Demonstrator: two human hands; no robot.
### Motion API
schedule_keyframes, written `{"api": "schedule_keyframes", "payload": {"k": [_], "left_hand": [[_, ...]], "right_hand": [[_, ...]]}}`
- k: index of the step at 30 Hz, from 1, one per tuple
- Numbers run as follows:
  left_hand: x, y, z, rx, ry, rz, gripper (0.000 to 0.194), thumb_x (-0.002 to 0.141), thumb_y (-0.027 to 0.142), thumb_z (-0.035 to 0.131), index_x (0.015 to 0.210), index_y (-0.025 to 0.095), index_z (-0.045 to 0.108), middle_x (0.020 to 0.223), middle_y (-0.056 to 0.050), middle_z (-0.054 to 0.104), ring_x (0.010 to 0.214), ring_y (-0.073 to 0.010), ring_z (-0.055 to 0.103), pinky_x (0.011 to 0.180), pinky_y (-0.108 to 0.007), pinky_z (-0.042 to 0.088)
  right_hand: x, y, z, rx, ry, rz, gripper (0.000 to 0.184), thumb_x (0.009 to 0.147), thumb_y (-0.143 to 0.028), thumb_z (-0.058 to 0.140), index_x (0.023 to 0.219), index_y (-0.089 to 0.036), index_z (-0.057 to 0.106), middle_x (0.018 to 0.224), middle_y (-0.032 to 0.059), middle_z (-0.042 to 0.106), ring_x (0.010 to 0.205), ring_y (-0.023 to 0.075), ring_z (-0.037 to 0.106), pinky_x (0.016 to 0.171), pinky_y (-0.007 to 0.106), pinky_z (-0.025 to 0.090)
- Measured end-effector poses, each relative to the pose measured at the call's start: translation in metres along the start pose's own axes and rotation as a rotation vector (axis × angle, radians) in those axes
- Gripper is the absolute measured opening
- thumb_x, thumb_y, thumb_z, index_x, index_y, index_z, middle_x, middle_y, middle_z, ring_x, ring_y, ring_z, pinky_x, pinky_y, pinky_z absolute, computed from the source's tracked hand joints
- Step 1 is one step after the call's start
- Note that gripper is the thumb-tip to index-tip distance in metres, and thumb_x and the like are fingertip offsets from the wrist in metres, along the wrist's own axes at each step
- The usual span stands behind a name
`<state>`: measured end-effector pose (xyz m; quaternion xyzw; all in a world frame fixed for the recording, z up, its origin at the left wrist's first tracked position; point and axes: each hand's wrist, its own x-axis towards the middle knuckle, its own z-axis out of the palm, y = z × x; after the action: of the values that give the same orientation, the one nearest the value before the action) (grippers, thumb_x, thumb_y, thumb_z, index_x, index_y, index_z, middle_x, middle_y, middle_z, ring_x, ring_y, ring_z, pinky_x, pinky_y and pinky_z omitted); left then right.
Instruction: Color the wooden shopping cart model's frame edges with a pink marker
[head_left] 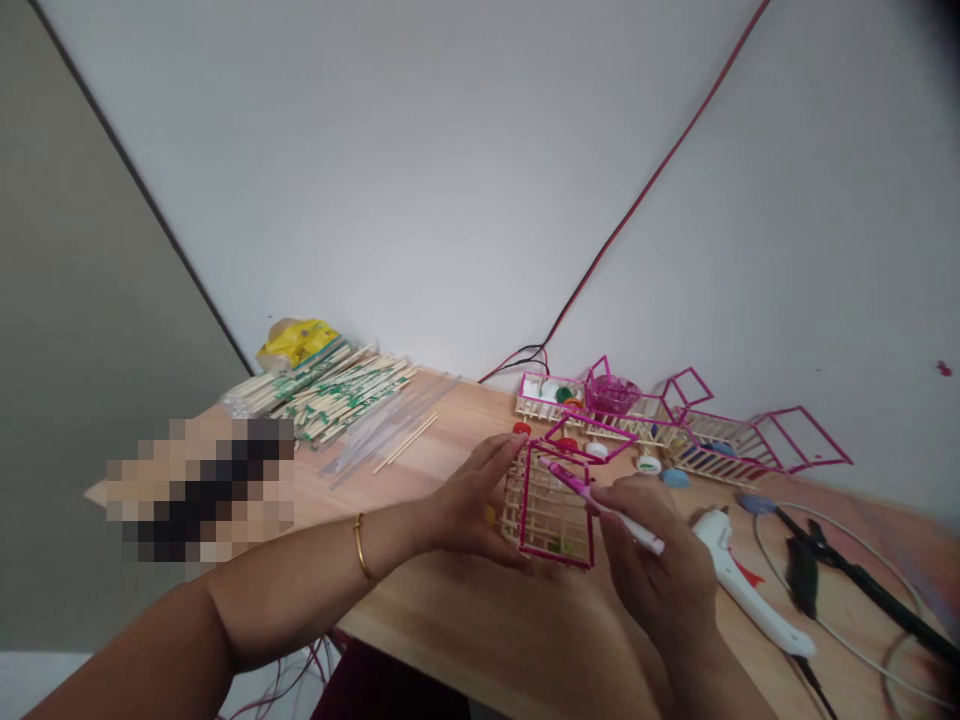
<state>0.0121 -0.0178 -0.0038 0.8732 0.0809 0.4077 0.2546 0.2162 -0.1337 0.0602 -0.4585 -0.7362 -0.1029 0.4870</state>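
A small cart (556,520) built of thin wooden sticks, with magenta-coloured edge sticks, stands tilted at the table's front middle. My left hand (472,500) grips its left side, thumb below and fingers along the top. Bottle caps serve as its wheels; a red cap (522,430) shows beside my fingertips. Held like a pen in my right hand (664,555) is a white and pink marker (636,530). The marker's pink end lies over the cart's open top, near a magenta stick; whether it touches cannot be made out.
Similar stick carts (712,450) line the wall, one with a pink bundle (613,394). To the right lie a white glue gun (750,590), black-handled pliers (832,555) and a cable. Wrapped chopsticks (345,395), clear glue sticks (382,430) and a yellow bag (300,343) are left.
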Motion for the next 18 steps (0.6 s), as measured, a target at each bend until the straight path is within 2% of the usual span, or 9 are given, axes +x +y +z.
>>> {"api": "schedule_keyframes", "payload": {"k": [6, 12, 18], "left_hand": [[-0.0027, -0.0007, 0.0018, 0.012, -0.03, 0.0, 0.148, 0.045, 0.064, 0.089, 0.156, 0.032, -0.004, 0.151, -0.017, 0.027, 0.142, -0.0408, 0.031, 0.115, -0.06, 0.037], [-0.0042, -0.0019, 0.0031, 0.013, -0.054, -0.018, 0.15, 0.043, 0.066, 0.088, 0.155, 0.034, -0.006, 0.152, -0.016, 0.025, 0.14, -0.0424, 0.03, 0.115, -0.061, 0.036], [-0.0045, -0.0002, 0.0025, 0.014, -0.054, -0.015, 0.149, 0.045, 0.064, 0.089, 0.156, 0.031, -0.006, 0.152, -0.017, 0.026, 0.141, -0.0407, 0.03, 0.115, -0.059, 0.037]], "right_hand": [[0.0032, -0.0019, 0.0034, 0.014, 0.008, -0.016, 0.013, 0.09, -0.024, 0.058, 0.101, -0.022, 0.066, 0.082, 0.0048, 0.065, 0.078, 0.0178, 0.062, 0.067, 0.032, 0.05], [0.0056, -0.0022, 0.0007, 0.022, -0.023, -0.053, 0.012, 0.09, -0.021, 0.057, 0.1, -0.021, 0.064, 0.081, 0.0043, 0.064, 0.078, 0.0175, 0.061, 0.069, 0.033, 0.05], [0.0043, -0.001, -0.0015, 0.055, -0.043, -0.115, 0.014, 0.089, -0.017, 0.058, 0.101, -0.02, 0.063, 0.079, 0.0028, 0.065, 0.078, 0.0166, 0.059, 0.072, 0.033, 0.048]]}}
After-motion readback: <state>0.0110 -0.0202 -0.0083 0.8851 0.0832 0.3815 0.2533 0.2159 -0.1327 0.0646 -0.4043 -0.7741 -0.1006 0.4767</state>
